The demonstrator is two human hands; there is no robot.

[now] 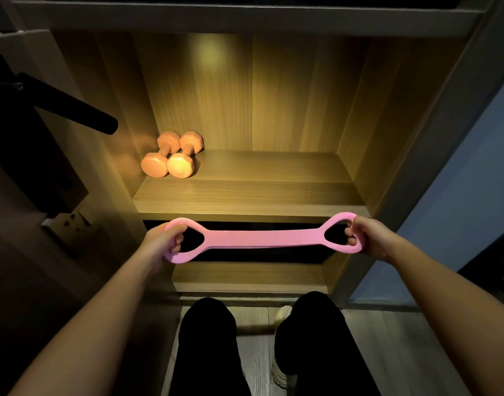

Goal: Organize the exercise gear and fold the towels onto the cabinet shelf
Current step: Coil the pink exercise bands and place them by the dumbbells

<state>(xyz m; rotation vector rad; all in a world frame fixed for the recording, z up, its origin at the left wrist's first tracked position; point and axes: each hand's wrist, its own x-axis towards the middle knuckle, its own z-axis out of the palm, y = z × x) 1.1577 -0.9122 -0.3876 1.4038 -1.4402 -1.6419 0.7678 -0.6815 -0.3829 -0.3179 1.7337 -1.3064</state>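
- On my feed the left hand (165, 238) curls its fingers through one end loop of the pink resistance band (262, 238), and the right hand (365, 235) grips the loop at the other end.
- The band is stretched straight between them, held in the air just in front of the shelf (259, 195) edge.
- The wooden shelf glows in warm light (the room around it is dim).
- Two orange dumbbells (170, 154) lie side by side, touching, in its back left corner.
- A lower shelf (245, 277) sits beneath, with a dark gap between the two.
- A black lever handle (73, 107) juts out at the left, and a blue wall (459, 195) stands at the right.
- Below, I see a pale wood-grain floor (256, 352), legs in black trousers and a light shoe (282, 312).
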